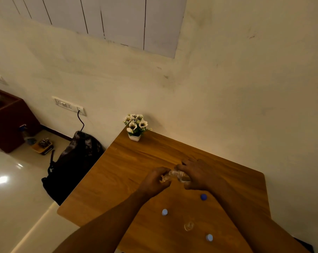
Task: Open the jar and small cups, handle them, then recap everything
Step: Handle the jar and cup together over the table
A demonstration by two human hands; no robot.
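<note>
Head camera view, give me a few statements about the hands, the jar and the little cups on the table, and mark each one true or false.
1. Both hands hold the clear jar above the table. True.
2. The left hand rests flat on the table. False: it grips the jar's left end, while the right hand grips the other end.
3. A clear uncapped cup stands between the forearms. True.
4. The dark blue cap sits beside the flower pot. False: it lies near the right wrist, while the pot is at the far corner.
</note>
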